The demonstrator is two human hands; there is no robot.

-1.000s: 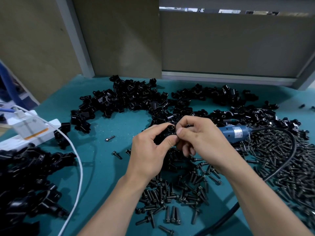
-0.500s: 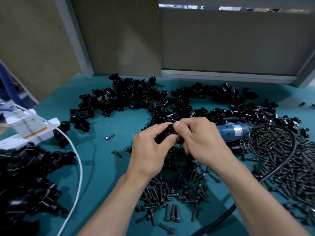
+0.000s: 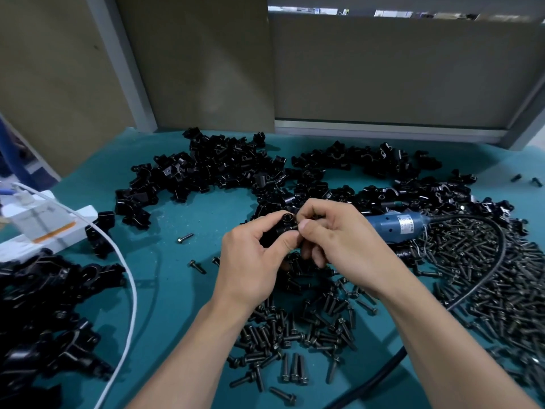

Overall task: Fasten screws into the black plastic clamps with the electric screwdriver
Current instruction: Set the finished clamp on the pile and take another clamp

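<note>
My left hand (image 3: 253,261) grips a black plastic clamp (image 3: 283,228) above the middle of the teal table. My right hand (image 3: 339,240) pinches at the clamp's right side with thumb and forefinger; what it pinches is too small to make out, probably a screw. The blue electric screwdriver (image 3: 398,227) lies on the table behind my right hand, with its black cable (image 3: 498,261) curving right and toward me. Loose black screws (image 3: 295,335) lie in a heap below my hands. More black clamps (image 3: 212,169) are piled across the back of the table.
A big spread of screws (image 3: 486,276) covers the right side. Another pile of clamps (image 3: 44,314) sits at the near left. A white power strip (image 3: 44,231) with a white cable (image 3: 129,290) lies at the left edge. Grey partition panels (image 3: 383,72) close off the back.
My hands stay together on the clamp. The right thumb and forefinger have shifted slightly around the clamp's right side.
</note>
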